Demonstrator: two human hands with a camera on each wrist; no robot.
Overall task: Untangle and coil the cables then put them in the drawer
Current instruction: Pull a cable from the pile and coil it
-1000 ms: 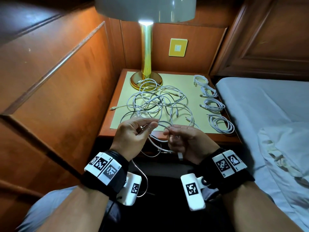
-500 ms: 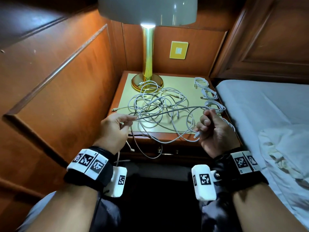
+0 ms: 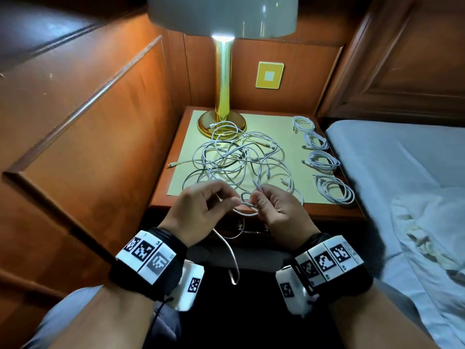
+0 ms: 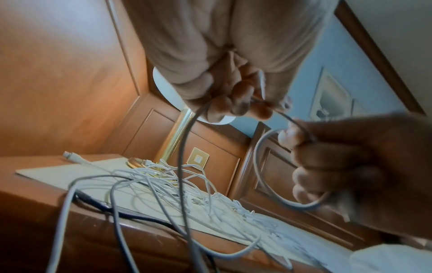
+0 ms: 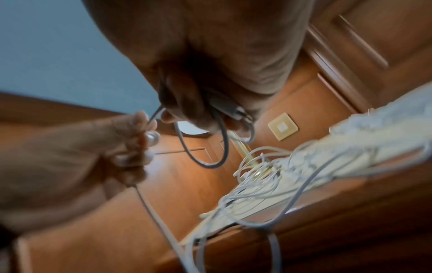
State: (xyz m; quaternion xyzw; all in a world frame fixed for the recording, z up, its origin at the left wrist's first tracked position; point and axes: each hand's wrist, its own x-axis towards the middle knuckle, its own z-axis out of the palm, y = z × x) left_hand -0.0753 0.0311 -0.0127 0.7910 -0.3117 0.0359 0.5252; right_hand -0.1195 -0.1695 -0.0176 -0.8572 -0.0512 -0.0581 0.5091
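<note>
A tangle of white cables [image 3: 239,162] lies on the nightstand top [image 3: 281,137] in front of the lamp. Several coiled cables [image 3: 324,161] lie in a row along its right edge. My left hand [image 3: 201,212] and right hand [image 3: 276,210] are close together over the front edge, both pinching one white cable [image 3: 247,205]. The right hand [image 5: 210,110] holds a small loop of it with the plug end sticking up. The left hand [image 4: 236,103] pinches the strand, whose free end [image 3: 232,263] hangs below. The drawer front [image 3: 251,227] sits under the hands, mostly hidden.
A brass lamp [image 3: 222,96] with a white shade stands at the back of the nightstand. A bed with white sheets [image 3: 402,197] borders the right side. Wood panelling [image 3: 88,147] closes the left and back.
The hands were spread apart with the cable stretched between them; now they have come back together at the front edge, and the right hand holds a small loop.
</note>
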